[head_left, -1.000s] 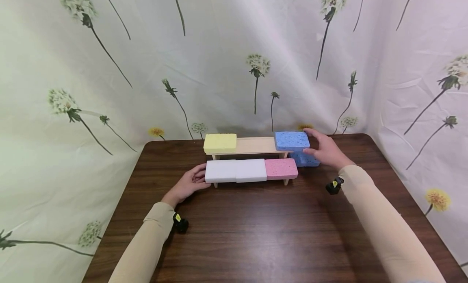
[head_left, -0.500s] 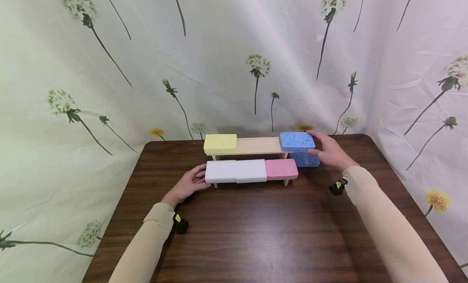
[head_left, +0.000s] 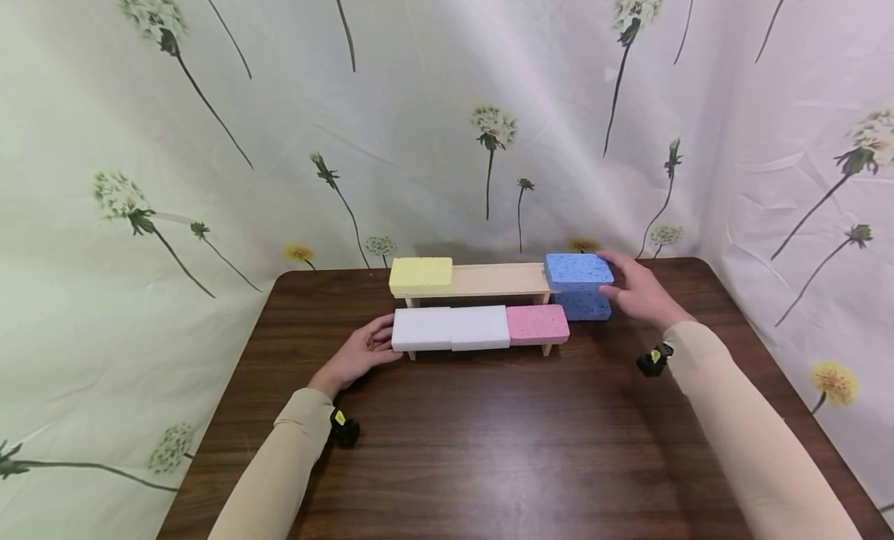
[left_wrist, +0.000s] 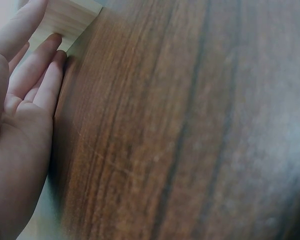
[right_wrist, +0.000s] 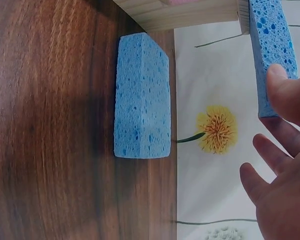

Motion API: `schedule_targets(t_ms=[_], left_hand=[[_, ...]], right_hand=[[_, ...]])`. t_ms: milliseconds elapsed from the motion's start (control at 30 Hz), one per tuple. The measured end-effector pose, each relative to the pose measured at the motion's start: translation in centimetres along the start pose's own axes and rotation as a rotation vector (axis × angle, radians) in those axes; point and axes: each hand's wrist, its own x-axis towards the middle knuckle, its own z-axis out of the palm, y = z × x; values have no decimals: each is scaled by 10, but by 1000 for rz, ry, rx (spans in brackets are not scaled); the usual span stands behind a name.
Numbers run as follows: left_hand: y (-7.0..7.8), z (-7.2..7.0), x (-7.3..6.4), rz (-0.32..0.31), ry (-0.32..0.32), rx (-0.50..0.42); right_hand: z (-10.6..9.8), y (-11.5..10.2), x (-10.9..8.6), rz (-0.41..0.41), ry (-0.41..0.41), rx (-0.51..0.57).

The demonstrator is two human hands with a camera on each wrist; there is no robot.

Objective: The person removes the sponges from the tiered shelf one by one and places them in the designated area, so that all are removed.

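My right hand (head_left: 642, 293) pinches the right end of a blue sponge (head_left: 578, 268) between thumb and fingers. That sponge sticks out past the right end of the back step of a pale wooden stand (head_left: 497, 278). Below it a second blue sponge (right_wrist: 142, 97) rests on the table beside the stand. Fairly straight fingers of my left hand (head_left: 358, 354) touch the left end of the front step, and the left wrist view shows their tips against the wood (left_wrist: 72, 20). Two white sponges (head_left: 422, 327) and a pink sponge (head_left: 537, 323) lie along the front step.
A yellow sponge (head_left: 421, 274) sits at the left end of the back step, with bare wood to its right. The dark wooden table (head_left: 482, 447) extends toward me. Behind it hangs a flower-printed cloth (head_left: 419, 136), close to its back edge.
My right hand has slid the upper blue sponge rightward along the back step, so it now overhangs the end above the lower blue sponge. My left hand has stayed in place.
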Motion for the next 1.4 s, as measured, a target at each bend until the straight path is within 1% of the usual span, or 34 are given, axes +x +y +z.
schedule_targets(t_ms=[333,500,667,967,1200,1400], left_hand=[[1,1,0,-4,-3,-23],[1,0,0,-3,-4,-25],[1,0,-1,-5,-1,-15],[3,0,-1,1,2,4],[2,0,0,1,3,3],[2,0,0,6,-1,4]], right_hand=[[-3,17,-4,12,36,6],[-7,21,-7,-11,54,1],[-10,26,-9,-13,49,-3],[-11,35,-12,44,35,7],[-12,47,-15,40,48,-21],[-15,54,-17,67,44,-15]])
